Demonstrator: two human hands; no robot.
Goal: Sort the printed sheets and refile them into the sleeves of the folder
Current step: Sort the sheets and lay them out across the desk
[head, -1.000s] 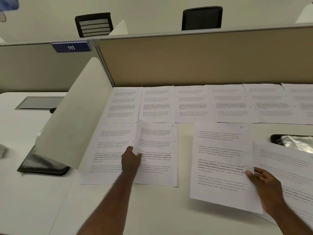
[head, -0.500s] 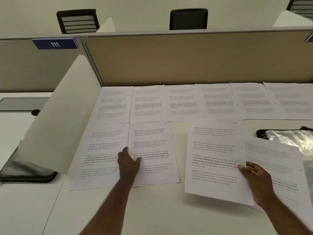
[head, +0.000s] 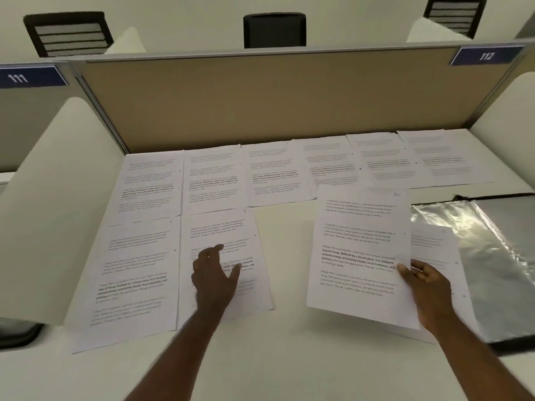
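1. The held sheet (head: 359, 256), marked "10" at its top right corner, is lifted off the counter (head: 289, 357), its long axis running away from the person and tilted a little left at the top, print facing up.
2. The right hand (head: 425, 287) pinches it at the right edge, thumb on top.
3. The left hand (head: 214, 276) is over the near-row sheet (head: 223, 256), fingers loosely spread and holding nothing; whether it touches the paper I cannot tell.
4. Another sheet (head: 130, 279) lies just left of that one, edges touching.
5. Six sheets form a back row (head: 289, 172) along the divider (head: 260, 99), all lengthwise toward it.
6. The folder (head: 498, 256) lies open at right, glossy sleeves up; a sheet (head: 434, 247) lies partly over its left edge.
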